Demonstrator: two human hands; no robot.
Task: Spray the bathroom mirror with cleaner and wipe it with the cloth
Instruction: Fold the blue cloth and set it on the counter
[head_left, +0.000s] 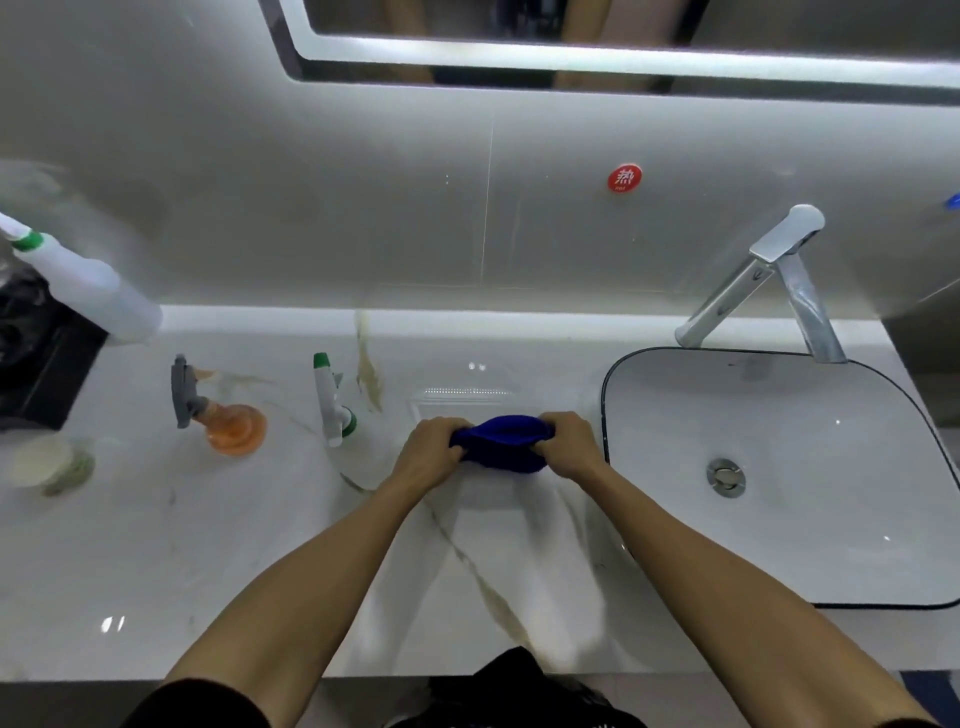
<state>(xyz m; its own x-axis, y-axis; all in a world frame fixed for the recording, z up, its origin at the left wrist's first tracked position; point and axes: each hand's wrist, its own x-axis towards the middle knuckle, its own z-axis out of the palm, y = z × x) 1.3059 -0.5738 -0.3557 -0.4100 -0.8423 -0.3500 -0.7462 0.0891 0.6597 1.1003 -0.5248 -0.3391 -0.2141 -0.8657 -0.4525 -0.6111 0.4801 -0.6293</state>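
Observation:
A dark blue cloth (503, 441) is bunched between both hands, low over the white marble counter (208, 561). My left hand (428, 451) grips its left end and my right hand (569, 446) grips its right end. Left of the hands stands a white spray bottle with a green collar and nozzle (332, 402). Further left is a spray bottle of orange liquid with a grey trigger head (218, 415). The mirror (623, 26), with a lit edge strip, hangs on the wall at the top of the view.
A white basin (779, 519) with a chrome tap (769, 286) lies to the right. A large white bottle with a green collar (88, 286) leans at the far left by a dark bin opening (31, 364). A round pale lid-like object (49, 462) sits near the left edge.

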